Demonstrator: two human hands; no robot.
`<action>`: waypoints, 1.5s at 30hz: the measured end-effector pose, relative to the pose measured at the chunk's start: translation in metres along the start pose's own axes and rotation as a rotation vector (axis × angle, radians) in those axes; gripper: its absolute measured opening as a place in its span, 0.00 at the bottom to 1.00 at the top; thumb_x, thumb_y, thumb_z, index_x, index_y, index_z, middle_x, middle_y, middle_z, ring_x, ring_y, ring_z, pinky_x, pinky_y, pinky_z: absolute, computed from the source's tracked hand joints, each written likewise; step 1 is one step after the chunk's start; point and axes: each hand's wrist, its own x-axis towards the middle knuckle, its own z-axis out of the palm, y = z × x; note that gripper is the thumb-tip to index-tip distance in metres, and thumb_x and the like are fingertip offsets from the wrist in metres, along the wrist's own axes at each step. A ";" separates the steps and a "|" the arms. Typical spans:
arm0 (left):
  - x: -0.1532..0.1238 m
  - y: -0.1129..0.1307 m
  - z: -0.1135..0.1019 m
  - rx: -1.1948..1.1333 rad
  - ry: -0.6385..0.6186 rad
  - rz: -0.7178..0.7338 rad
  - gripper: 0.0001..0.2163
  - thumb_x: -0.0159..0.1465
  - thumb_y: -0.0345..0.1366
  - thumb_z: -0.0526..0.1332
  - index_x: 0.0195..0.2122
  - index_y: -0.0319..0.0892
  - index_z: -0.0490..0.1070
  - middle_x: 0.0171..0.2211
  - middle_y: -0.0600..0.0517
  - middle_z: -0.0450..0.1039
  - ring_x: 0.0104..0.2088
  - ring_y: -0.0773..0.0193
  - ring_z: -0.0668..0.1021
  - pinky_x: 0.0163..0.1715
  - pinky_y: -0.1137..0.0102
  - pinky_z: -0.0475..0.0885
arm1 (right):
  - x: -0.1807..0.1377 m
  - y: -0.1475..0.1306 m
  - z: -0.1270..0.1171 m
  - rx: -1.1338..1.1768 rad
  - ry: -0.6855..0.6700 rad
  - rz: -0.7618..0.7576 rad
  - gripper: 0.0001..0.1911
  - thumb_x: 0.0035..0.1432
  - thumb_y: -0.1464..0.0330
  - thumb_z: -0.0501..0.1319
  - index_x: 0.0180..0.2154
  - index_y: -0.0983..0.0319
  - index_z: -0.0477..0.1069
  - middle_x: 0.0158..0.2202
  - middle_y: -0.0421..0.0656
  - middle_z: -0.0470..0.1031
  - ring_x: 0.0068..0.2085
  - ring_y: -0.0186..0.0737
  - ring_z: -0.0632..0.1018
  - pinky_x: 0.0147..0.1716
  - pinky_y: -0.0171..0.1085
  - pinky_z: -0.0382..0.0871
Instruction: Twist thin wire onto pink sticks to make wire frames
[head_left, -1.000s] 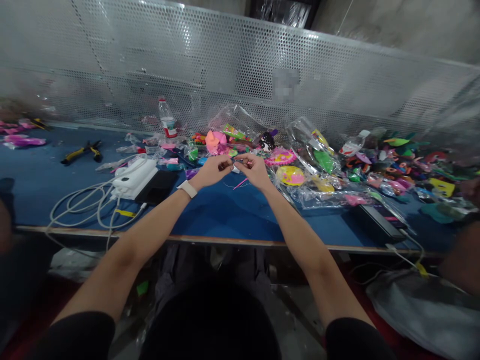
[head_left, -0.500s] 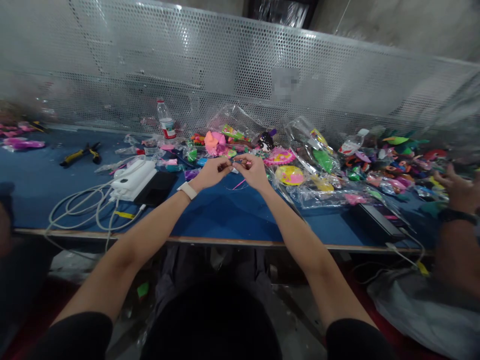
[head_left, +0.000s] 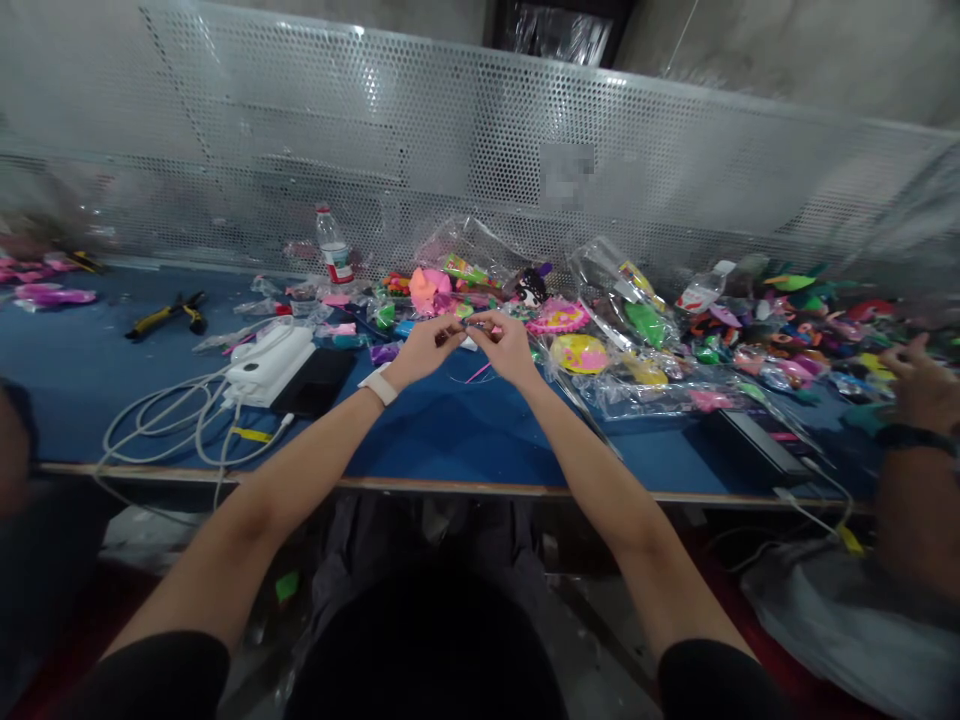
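Note:
My left hand (head_left: pixel 424 348) and my right hand (head_left: pixel 508 345) meet above the blue table (head_left: pixel 442 430), fingertips pinched together on a small item (head_left: pixel 469 328) too tiny to name. A white band sits on my left wrist. A thin pink strand (head_left: pixel 478 371) lies on the table just below the hands. Behind them is a heap of colourful toys in clear plastic bags (head_left: pixel 600 330).
White power bank with coiled cables (head_left: pixel 266 365) and a black device (head_left: pixel 319 380) lie left. Yellow-handled pliers (head_left: pixel 166 315) and a water bottle (head_left: pixel 332 247) stand further back. A black box (head_left: pixel 754 445) sits right. Another person's hand (head_left: pixel 919 390) reaches in at the right edge.
My hands stay pinched together at nearly the same spot. The other person's hand at the right came into view and stays over the toys.

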 end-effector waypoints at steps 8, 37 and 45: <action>0.000 -0.002 -0.001 0.005 0.004 0.005 0.09 0.70 0.39 0.61 0.35 0.41 0.74 0.27 0.52 0.76 0.28 0.64 0.74 0.32 0.69 0.68 | -0.001 -0.006 0.004 -0.015 -0.001 0.053 0.17 0.64 0.52 0.65 0.39 0.58 0.79 0.28 0.40 0.74 0.28 0.38 0.69 0.30 0.39 0.62; -0.002 -0.009 0.003 -0.051 -0.049 -0.055 0.07 0.68 0.38 0.63 0.35 0.41 0.74 0.27 0.51 0.77 0.27 0.63 0.78 0.31 0.68 0.72 | -0.002 -0.002 0.004 -0.082 -0.068 0.051 0.20 0.68 0.49 0.61 0.34 0.58 0.73 0.25 0.39 0.71 0.27 0.38 0.67 0.29 0.39 0.60; -0.001 -0.008 0.003 0.005 -0.018 -0.042 0.07 0.66 0.38 0.63 0.35 0.41 0.76 0.30 0.50 0.79 0.30 0.62 0.77 0.34 0.68 0.72 | -0.003 -0.001 0.005 -0.097 -0.072 0.035 0.18 0.69 0.52 0.60 0.34 0.58 0.73 0.26 0.40 0.72 0.29 0.39 0.69 0.30 0.39 0.61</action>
